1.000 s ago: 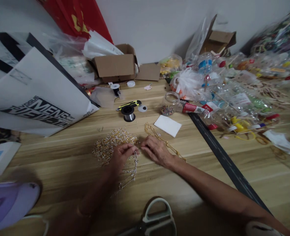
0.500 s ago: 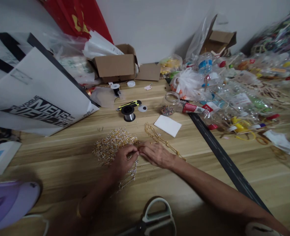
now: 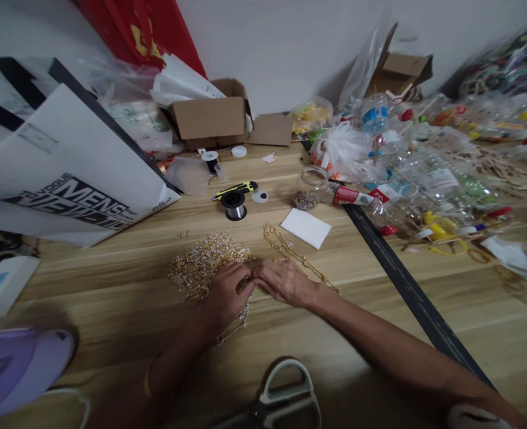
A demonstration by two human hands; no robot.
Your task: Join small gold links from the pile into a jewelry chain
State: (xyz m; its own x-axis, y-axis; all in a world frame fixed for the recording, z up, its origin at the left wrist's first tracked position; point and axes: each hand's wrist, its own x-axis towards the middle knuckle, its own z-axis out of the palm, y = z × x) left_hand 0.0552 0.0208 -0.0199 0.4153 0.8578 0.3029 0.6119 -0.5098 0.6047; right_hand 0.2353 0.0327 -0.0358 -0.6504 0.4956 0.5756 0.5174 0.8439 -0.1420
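Observation:
My left hand (image 3: 225, 296) and my right hand (image 3: 285, 281) meet fingertip to fingertip on a wooden table (image 3: 111, 298). Both pinch a small gold piece at the edge of a pile of gold and silver beaded ornaments (image 3: 201, 265). A silver beaded strand (image 3: 234, 325) trails from under my left hand toward me. A gold chain (image 3: 290, 253) runs under my right hand and out past its wrist. Both hands have their fingers curled together.
A wire spool (image 3: 233, 204), a yellow-black knife (image 3: 235, 190), a white card (image 3: 305, 227) and a bead jar (image 3: 308, 190) lie beyond the hands. A white printed bag (image 3: 67, 179) leans at left. Bottles and plastic bags (image 3: 415, 173) crowd the right. Scissors (image 3: 285, 399) sit at the near edge.
My hands have drawn closer until the fingertips meet, and the left hand has shifted slightly right over the strand. The camera view barely moved.

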